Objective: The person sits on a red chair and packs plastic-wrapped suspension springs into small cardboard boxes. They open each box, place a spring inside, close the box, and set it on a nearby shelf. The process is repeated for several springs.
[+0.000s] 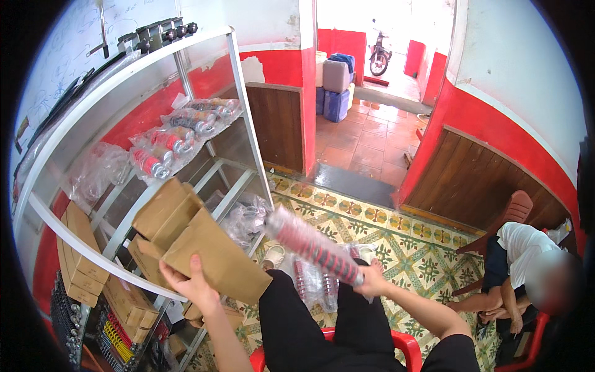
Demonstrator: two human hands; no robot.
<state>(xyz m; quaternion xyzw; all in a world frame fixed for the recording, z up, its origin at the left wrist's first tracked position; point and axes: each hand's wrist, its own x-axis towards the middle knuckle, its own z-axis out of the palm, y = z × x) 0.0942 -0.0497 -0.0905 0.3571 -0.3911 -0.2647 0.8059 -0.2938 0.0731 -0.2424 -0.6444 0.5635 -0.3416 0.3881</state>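
My left hand [193,284] grips an opened brown cardboard box [214,254] from its near side, fingers under it and thumb on its face. The box tilts, and its flaps stand up at the upper left end. In my right hand [373,280] is a shock absorber [315,245] with a red spring, wrapped in clear plastic and held by its lower end. It slants up to the left, its far end blurred and apart from the box. More plastic-wrapped shock absorbers [316,286] lie low between my knees.
A metal-framed shelf [245,118] on the left bears bagged shock absorbers [164,149], with long cardboard boxes [83,260] lower down. Another person [517,260] sits at the right near a brown chair [514,211]. Ahead, plastic canisters [336,90] stand by the doorway.
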